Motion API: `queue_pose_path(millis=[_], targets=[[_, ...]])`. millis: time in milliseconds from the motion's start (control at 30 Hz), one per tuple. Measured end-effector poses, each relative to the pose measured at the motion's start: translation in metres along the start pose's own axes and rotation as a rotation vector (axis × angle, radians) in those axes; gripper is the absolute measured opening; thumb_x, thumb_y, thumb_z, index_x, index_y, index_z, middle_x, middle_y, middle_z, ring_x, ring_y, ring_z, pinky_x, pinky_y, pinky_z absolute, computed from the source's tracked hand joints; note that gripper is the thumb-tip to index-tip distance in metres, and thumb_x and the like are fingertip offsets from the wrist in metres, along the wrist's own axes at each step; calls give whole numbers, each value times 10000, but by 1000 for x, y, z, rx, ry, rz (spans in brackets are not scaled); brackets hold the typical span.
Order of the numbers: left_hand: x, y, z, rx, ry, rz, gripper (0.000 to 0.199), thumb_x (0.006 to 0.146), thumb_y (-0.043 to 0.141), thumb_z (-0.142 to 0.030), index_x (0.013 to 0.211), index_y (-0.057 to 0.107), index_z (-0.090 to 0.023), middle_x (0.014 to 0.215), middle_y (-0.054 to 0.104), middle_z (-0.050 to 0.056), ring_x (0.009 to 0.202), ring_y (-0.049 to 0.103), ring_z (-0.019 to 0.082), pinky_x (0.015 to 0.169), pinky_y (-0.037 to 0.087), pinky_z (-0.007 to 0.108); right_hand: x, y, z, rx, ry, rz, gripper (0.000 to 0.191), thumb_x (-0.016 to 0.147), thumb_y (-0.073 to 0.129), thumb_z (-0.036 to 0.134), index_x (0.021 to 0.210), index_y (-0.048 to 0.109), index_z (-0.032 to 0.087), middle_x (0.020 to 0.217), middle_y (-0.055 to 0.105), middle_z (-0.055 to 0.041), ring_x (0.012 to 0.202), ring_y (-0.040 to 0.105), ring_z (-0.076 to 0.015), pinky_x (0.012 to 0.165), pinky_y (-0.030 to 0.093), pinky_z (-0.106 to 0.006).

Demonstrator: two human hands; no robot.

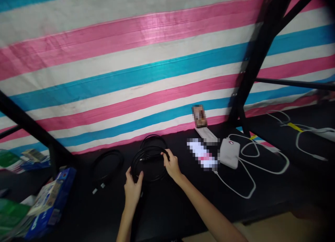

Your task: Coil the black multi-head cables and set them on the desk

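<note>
A coiled black cable is held up between my two hands above the black table. My left hand grips its left side, with the thumb and fingers curved around the loops. On the opposite side, the fingers of my right hand close on the coil. A small light connector shows within the loops. Just behind lies another loop of black cable; whether it is joined to the held one I cannot tell. A separate black cable coil rests to the left, its two metal plugs toward me.
At right are a white power bank with white cables, a blurred-out phone and a grey-white box. Blue packaging lies left. Black metal frame legs stand before a striped sheet.
</note>
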State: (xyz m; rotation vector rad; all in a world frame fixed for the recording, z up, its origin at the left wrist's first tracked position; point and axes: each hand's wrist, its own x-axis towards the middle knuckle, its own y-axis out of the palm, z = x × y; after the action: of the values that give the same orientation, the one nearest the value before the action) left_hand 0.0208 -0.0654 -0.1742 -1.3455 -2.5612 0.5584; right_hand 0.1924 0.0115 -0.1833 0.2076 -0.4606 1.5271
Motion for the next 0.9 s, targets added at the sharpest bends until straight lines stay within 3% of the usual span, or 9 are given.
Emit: queue_pose_path(millis=[67,167,300,467,600,733,900], targets=[[-2,3,-1,-152,-6,39,692,670,652,-467,1247,401,-179,805,599,33,729,603,201,770,481,366,0,0,1,19,13,-6,240,898,371,298,953,567,171,453,413,64,389,468,-118,459,380,-218],[-10,7,-5,-339,-27,58,642,633,657,-563,1111,493,-168,667,549,-20,575,557,140,582,480,269,0,3,2,46,53,-1,247,900,387,322,977,567,171,445,413,68,381,467,-119,450,381,-222],[-17,7,-10,-501,-98,51,501,646,616,-635,816,539,-170,458,430,-69,365,396,91,347,285,197,0,8,2,89,127,51,270,857,468,346,1021,580,162,477,454,62,366,469,-109,405,369,-215],[-2,18,-23,-725,-72,-89,468,663,589,-641,682,424,-203,411,298,-115,357,313,64,374,275,190,-1,12,5,183,219,143,355,788,540,353,1091,576,170,523,477,67,359,458,-93,326,345,-186],[19,36,-42,-811,-31,-145,463,723,552,-612,643,331,-214,445,277,-118,380,302,52,417,307,196,-2,15,6,257,286,188,441,752,558,484,1053,548,163,469,467,90,311,441,-94,269,303,-168],[44,51,-52,-737,-46,-32,343,854,508,-457,673,431,-176,505,347,-93,424,382,61,445,361,206,4,16,0,310,366,126,519,753,473,609,1020,480,164,416,493,95,237,353,-70,250,236,-153],[68,53,-45,-493,-104,150,189,850,575,-305,803,565,-122,680,548,-29,532,498,69,496,442,212,16,7,-11,338,471,16,567,698,499,648,976,477,154,358,435,110,227,326,-70,249,214,-159]])
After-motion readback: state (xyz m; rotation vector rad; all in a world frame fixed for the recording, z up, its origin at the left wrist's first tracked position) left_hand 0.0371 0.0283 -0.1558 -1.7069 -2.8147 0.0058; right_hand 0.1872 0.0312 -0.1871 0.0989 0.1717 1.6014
